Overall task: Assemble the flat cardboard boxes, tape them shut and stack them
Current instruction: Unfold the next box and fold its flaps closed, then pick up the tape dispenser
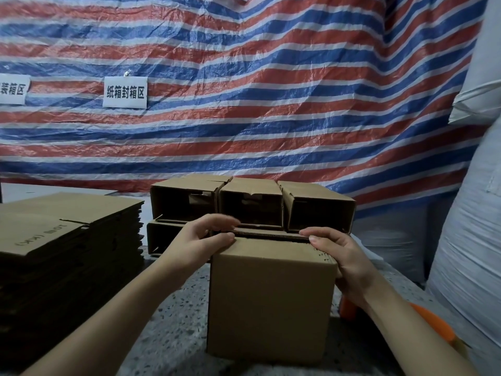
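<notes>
Nearest the camera stands the erected box [271,302], upright on the speckled bench [173,321], its long axis vertical and its open top facing up and slightly away from the wearer. Judged as empty corrugated board, it should be light and stiff along the creases but easily crushed on the panels; the sound place to hold it is at the upper corners and folded edges, not mid-panel.

Left of it lies the stack of flat blanks [67,256], thick and well apart from the box. Behind it, stacked boxes [252,204] lie on their sides in two tiers, open mouths toward the camera, long axes running away from the wearer.

Left hand [200,240] rests on the box's top left corner, its grip curled loosely over the flap edge, fingers pressing down. Right hand [341,256] clasps the top right corner, thumb on the flap, fingers down the side. An orange object [433,321] shows behind the right forearm; whether it is the tape tool cannot be told.
</notes>
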Tool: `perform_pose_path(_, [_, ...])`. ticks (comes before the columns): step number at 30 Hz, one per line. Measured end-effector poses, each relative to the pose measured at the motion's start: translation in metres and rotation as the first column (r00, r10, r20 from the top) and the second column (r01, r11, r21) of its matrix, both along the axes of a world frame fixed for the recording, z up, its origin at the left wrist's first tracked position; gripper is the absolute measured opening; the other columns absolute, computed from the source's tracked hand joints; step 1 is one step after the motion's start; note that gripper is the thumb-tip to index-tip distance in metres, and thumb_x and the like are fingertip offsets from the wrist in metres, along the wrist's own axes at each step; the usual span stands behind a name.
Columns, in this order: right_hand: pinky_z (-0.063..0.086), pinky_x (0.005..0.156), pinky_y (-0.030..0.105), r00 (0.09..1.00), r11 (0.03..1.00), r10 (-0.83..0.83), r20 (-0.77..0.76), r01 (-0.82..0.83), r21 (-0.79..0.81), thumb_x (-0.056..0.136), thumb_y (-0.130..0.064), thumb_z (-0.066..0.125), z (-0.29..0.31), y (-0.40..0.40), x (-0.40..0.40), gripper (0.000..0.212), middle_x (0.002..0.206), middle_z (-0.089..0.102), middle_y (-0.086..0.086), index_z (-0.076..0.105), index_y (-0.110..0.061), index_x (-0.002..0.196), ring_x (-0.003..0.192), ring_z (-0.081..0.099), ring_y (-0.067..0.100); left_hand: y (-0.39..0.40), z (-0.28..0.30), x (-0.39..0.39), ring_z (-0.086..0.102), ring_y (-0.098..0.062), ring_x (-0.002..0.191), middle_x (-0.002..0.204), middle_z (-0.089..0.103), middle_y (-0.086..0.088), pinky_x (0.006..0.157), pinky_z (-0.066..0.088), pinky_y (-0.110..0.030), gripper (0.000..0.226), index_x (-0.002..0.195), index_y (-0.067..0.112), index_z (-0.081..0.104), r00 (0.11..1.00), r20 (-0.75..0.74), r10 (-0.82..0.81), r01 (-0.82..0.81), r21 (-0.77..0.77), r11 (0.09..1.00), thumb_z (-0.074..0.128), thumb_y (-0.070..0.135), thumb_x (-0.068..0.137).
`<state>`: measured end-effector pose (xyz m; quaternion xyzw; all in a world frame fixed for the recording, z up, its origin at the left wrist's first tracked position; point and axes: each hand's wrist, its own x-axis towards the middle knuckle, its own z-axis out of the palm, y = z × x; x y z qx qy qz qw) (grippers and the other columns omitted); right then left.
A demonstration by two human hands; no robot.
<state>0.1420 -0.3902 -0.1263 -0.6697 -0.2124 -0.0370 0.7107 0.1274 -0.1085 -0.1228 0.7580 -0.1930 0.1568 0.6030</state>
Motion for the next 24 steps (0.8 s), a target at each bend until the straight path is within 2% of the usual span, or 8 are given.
perform_pose_path(4, [0.053, 0.085, 0.035, 0.995, 0.997, -0.067, 0.068, 0.069, -0.029, 0.074, -0.031, 0.068, -0.002, -0.001, 0.004, 0.025, 0.103, 0.074, 0.007, 0.081, -0.017, 0.090, 0.099, 0.067, 0.024, 0.000, 0.004, -0.004, 0.064, -0.010, 0.098, 0.099, 0.066, 0.015, 0.078, 0.051, -0.024, 0.018, 0.086, 0.033, 0.079, 1.000, 0.022, 0.015, -0.017, 0.056, 0.998, 0.065, 0.022, 0.091])
perform_pose_path(7, [0.052, 0.087, 0.038, 0.993, 0.996, -0.070, 0.093, 0.075, -0.046, 0.075, -0.031, 0.067, -0.004, -0.002, 0.005, 0.027, 0.105, 0.073, 0.010, 0.080, -0.014, 0.092, 0.104, 0.066, 0.029, 0.001, 0.008, -0.008, 0.063, -0.009, 0.098, 0.100, 0.066, 0.014, 0.083, 0.051, -0.026, 0.016, 0.089, 0.029, 0.079, 0.998, 0.042, 0.053, -0.058, 0.122, 0.991, 0.065, 0.023, 0.092])
perform_pose_path(10, [0.051, 0.097, 0.046, 0.992, 0.996, -0.073, 0.100, 0.078, -0.051, 0.076, -0.029, 0.066, -0.004, -0.002, 0.006, 0.027, 0.107, 0.073, 0.010, 0.079, -0.010, 0.091, 0.109, 0.064, 0.033, 0.000, 0.017, -0.014, 0.061, -0.003, 0.097, 0.103, 0.064, 0.017, 0.079, 0.048, -0.019, 0.015, 0.095, 0.030, 0.076, 0.992, 0.069, 0.107, -0.122, 0.293, 0.948, 0.061, 0.028, 0.095])
perform_pose_path(13, [0.049, 0.102, 0.049, 0.990, 0.995, -0.082, 0.111, 0.088, -0.050, 0.078, -0.027, 0.065, -0.004, -0.001, 0.005, 0.026, 0.108, 0.073, 0.008, 0.078, -0.008, 0.089, 0.110, 0.064, 0.030, -0.004, 0.031, -0.026, 0.057, 0.003, 0.101, 0.110, 0.063, 0.022, 0.088, 0.048, -0.018, 0.019, 0.108, 0.032, 0.072, 0.959, 0.225, 0.175, -0.275, 0.567, 0.776, 0.057, 0.030, 0.097])
perform_pose_path(16, [0.047, 0.105, 0.049, 0.989, 0.994, -0.089, 0.122, 0.097, -0.059, 0.081, -0.023, 0.064, -0.005, 0.000, 0.005, 0.023, 0.106, 0.074, 0.006, 0.077, -0.006, 0.089, 0.108, 0.066, 0.025, -0.024, 0.037, -0.040, 0.046, 0.006, 0.113, 0.127, 0.058, 0.021, 0.099, 0.032, -0.012, 0.032, 0.129, 0.033, 0.061, 0.894, 0.423, 0.144, -0.412, 0.653, 0.635, 0.052, 0.036, 0.098])
perform_pose_path(18, [0.048, 0.104, 0.050, 0.989, 0.993, -0.084, 0.123, 0.093, -0.068, 0.080, -0.025, 0.063, -0.003, -0.001, 0.004, 0.025, 0.107, 0.074, 0.006, 0.077, -0.006, 0.089, 0.108, 0.066, 0.025, -0.044, 0.034, -0.044, 0.041, 0.000, 0.128, 0.143, 0.048, 0.020, 0.107, 0.027, -0.019, 0.046, 0.142, 0.037, 0.046, 0.905, 0.418, 0.084, -0.383, 0.711, 0.589, 0.041, 0.051, 0.098])
perform_pose_path(21, [0.050, 0.100, 0.052, 0.990, 0.994, -0.061, 0.129, 0.072, -0.077, 0.080, -0.029, 0.063, -0.002, -0.002, 0.002, 0.025, 0.107, 0.073, 0.007, 0.079, -0.012, 0.089, 0.108, 0.065, 0.029, -0.068, 0.024, -0.040, 0.029, -0.009, 0.144, 0.158, 0.030, 0.015, 0.116, 0.019, -0.034, 0.063, 0.151, 0.039, 0.027, 0.920, 0.390, 0.036, -0.366, 0.822, 0.438, 0.023, 0.069, 0.095])
perform_pose_path(24, [0.051, 0.098, 0.052, 0.988, 0.992, -0.064, 0.138, 0.077, -0.096, 0.082, -0.031, 0.063, -0.003, -0.002, 0.002, 0.024, 0.106, 0.073, 0.004, 0.080, -0.016, 0.089, 0.106, 0.065, 0.028, -0.073, 0.016, -0.036, 0.033, -0.011, 0.143, 0.156, 0.036, 0.012, 0.117, 0.028, -0.041, 0.073, 0.149, 0.039, 0.028, 0.894, 0.448, 0.029, -0.432, 0.841, 0.326, 0.010, 0.075, 0.089])
